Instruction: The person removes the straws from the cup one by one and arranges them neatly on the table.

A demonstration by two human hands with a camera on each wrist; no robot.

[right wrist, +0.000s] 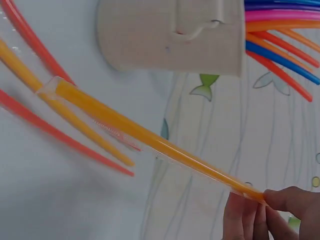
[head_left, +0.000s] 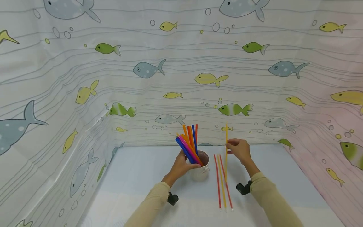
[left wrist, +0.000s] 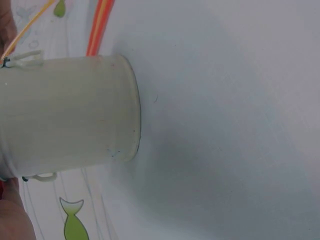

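Note:
My left hand (head_left: 180,166) grips a whitish cup (head_left: 199,175) near its rim, thumb in front and fingers partly hidden behind. The cup holds several straws (head_left: 188,143) in orange, red, blue and pink, many leaning left over the hand. Between thumb and fingertips, my right hand (head_left: 240,150) pinches one yellow straw (right wrist: 200,167) in a clear wrapper, held nearly upright in the head view. Its lower end overlaps one of the straws on the table. There lie a red straw (head_left: 217,186), a yellow straw (head_left: 222,186) and another red straw (head_left: 228,195), roughly side by side.
The white table (head_left: 136,183) meets a fish-patterned sheet (head_left: 181,104) behind and at both sides. Small handles (left wrist: 45,176) stick out from the cup. A black wrist device (head_left: 173,198) sits under the left sleeve, another black wrist device (head_left: 244,188) by the right.

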